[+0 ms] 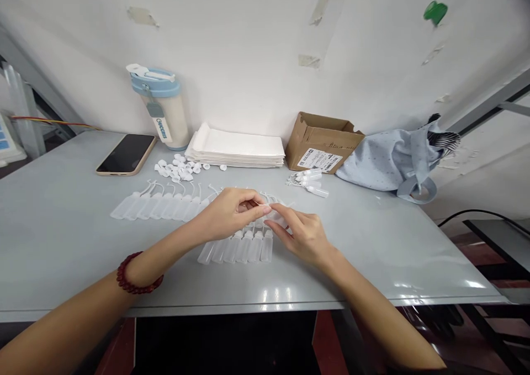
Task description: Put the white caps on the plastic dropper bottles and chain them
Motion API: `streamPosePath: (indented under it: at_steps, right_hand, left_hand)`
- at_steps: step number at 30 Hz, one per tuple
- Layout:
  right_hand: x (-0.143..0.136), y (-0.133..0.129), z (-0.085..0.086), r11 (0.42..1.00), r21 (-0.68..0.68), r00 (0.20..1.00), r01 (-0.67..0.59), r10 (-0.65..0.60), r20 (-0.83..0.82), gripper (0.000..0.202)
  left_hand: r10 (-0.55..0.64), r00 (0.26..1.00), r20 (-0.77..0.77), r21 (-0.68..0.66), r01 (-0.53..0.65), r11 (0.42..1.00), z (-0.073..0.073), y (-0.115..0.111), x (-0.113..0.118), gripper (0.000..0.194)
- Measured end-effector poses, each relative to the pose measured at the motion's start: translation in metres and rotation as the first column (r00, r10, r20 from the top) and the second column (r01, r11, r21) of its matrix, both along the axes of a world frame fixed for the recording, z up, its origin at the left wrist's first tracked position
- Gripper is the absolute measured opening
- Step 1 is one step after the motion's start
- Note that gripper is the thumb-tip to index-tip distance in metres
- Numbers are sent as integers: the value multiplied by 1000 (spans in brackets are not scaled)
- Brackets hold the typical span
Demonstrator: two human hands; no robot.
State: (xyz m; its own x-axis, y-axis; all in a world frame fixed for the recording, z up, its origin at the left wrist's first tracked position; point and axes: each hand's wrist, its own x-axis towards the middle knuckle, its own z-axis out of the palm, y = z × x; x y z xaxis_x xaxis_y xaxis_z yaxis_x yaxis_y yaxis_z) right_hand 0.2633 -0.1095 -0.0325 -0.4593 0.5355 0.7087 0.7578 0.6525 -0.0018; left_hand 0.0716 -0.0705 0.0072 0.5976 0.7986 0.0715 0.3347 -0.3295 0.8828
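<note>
My left hand is closed in a pinch on a thin white strap, just above the bottles. My right hand meets it from the right, index fingertip and thumb closing on the strap's other end. Behind the right fingers shows a translucent shape; whether it is held or lies on the table I cannot tell. Below the hands lies a row of small clear plastic bottles. Another row of bottles, with thin straps at their necks, lies to the left, partly hidden by my left hand.
Loose white caps are heaped behind the left row. Several capped bottles lie before a cardboard box. Along the wall stand a tumbler, a stack of white packets and a blue cloth bag. A phone lies left.
</note>
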Motion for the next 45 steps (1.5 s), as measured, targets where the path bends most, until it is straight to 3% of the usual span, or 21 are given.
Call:
streamPosePath:
  at_steps: [5,8,12,16,21,25,31,34,38,41,45]
  right_hand:
    - [1,0,0,998,-66,999,-5,2,-49,20]
    - [1,2,1,1000,21,1000,8,-8,-7,19]
    - [1,2,2,988,153,992,2,-22,127,16]
    - [2,1,0,979,204,976,-15,-30,214,21]
    - [4,2,-4,977,215,972,-5,-45,229,24]
    - [4,3,-4,985,173,986,-13,-17,168,20]
    - [3,4,-2,1000,-24,1000,0,0,10,21]
    - [5,5,-1,996,90,999,-10,6,47,20]
    - [8,6,1,966,256,989,-38,-1,150,25]
    - [10,5,0,955,295,980,-39,-21,197,33]
    - [11,3,-2,954,297,983,-42,-14,185,38]
  left_hand:
    - [-10,997,72,-39,13,999,3,3,-4,24]
    - [47,996,75,-132,-36,991,3,4,-4,35]
    - [90,996,-27,-139,-93,986,3,4,-3,31]
    - [64,992,-111,-163,-82,983,3,5,-3,39]
    - [-8,997,-83,-230,-11,973,3,6,-4,36]
    - [-13,1000,-10,-169,12,986,2,4,-3,26]
    - [-72,997,34,31,71,997,-2,3,-4,23]
    - [-28,1000,12,75,27,997,-1,4,-3,24]
    - [-18,999,-48,-71,14,997,5,3,-3,31]
    - [-68,997,-34,-158,61,986,7,3,-2,32]
    - [-80,997,12,-146,80,986,8,1,-2,29]
